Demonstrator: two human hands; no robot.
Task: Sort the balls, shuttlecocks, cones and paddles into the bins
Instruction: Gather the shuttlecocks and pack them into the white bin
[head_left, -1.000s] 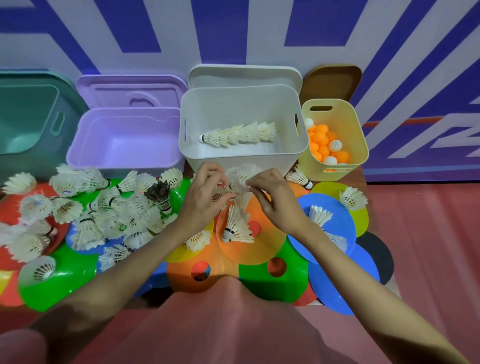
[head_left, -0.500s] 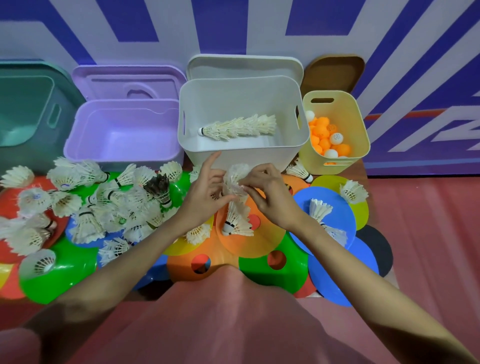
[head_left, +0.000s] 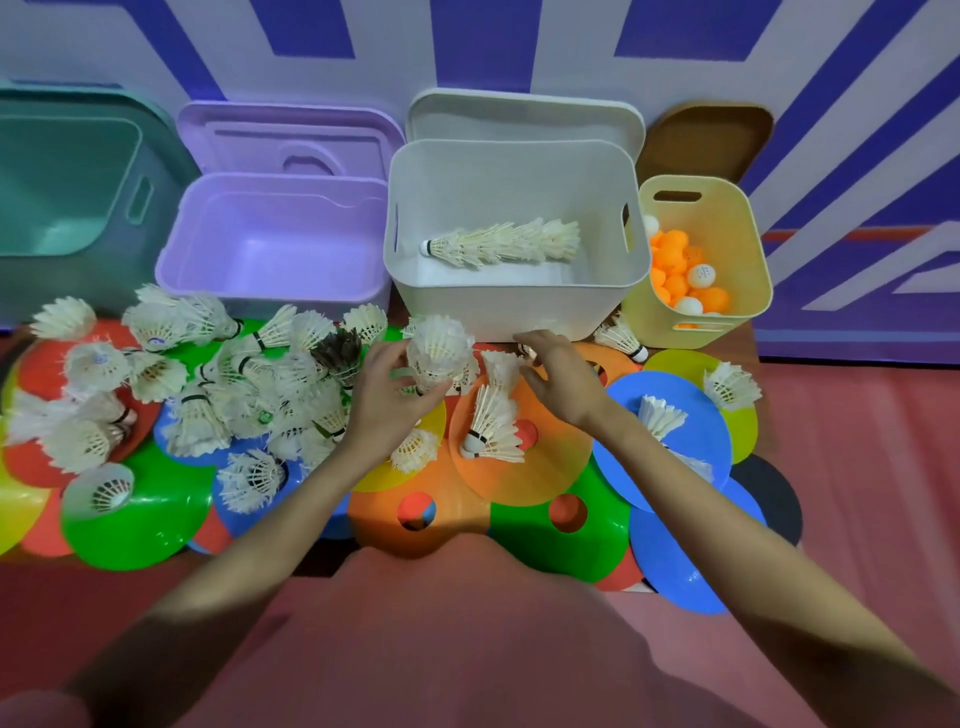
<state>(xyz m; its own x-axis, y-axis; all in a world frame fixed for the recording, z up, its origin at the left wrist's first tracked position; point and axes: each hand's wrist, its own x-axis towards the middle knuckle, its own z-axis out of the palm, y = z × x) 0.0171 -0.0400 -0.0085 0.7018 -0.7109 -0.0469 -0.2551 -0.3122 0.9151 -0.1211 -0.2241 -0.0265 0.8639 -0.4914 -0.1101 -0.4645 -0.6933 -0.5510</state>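
Shuttlecocks nested into a short stack (head_left: 439, 356) stand in the left hand (head_left: 382, 400), which grips them low near the cork with curled fingers, feathers up, just in front of the white bin (head_left: 511, 312); I judge that this upright hold keeps the open skirt ready to take one more piece. The right hand (head_left: 558, 382) hangs beside it, fingers loosely bent and holding nothing, directly above another small stack of shuttlecocks (head_left: 493, 421) that lies on an orange cone (head_left: 540, 467); it seems to reach for this one. Inside the white bin a long nested row (head_left: 504, 244) lies on its side, probably because stacking saves room and protects the feathers. At the left a big loose heap of shuttlecocks (head_left: 234, 384) covers the flat cones, green (head_left: 150, 519), blue and red, so the cones can hardly be collected before the feathers are gone. Some single shuttlecocks remain at the right, one on a blue cone (head_left: 660, 415). The small yellow bin (head_left: 727, 244) holds orange and white balls (head_left: 685, 275). The purple bin (head_left: 280, 244) and the teal bin (head_left: 67, 176) show nothing inside, each with its lid leaning behind, and no paddles are visible
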